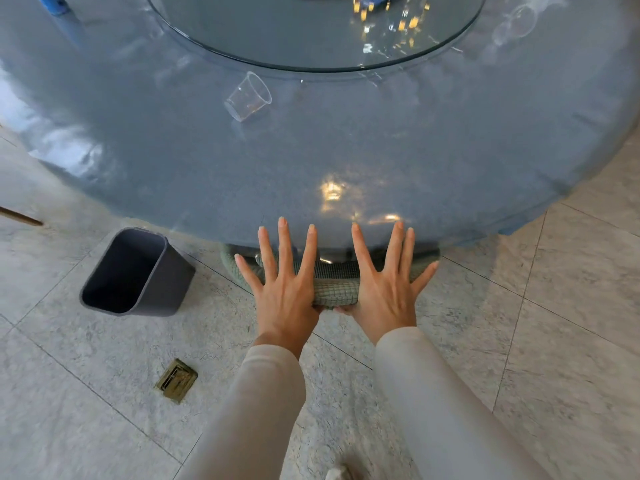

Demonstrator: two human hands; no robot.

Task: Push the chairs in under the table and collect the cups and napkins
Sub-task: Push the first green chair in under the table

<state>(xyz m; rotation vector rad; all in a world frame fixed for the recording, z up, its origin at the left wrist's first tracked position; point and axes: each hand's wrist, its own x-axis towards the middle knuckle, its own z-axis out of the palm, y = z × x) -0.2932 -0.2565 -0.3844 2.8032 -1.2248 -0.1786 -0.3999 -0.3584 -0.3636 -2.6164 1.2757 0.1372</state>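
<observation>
CHAIR GOES IN: A person's left hand (284, 285) and right hand (384, 289) press flat on the back of a green chair (336, 294) at lower centre of the frame. Its seat is hidden beneath the blue tabletop (346, 150). Each grip is released, with fingers splayed straight and clasping nothing as the palms bear on the chair back; the thumbs barely show at its lower edge. The chair looks nearly home, so the push probably needs only a short, even finish. Equal pressure from both palms should keep it square, easing off before the back knocks the tabletop edge by the fingertips. One clear cup (249, 97) lies on its side at upper centre-left, well apart from the hands. A second cup (516, 24) lies at upper right, near the glass turntable (311, 39). No napkins can be made out. A dark bin (135, 271) stands on the floor near the chair's left, a likely drop for the cups.
</observation>
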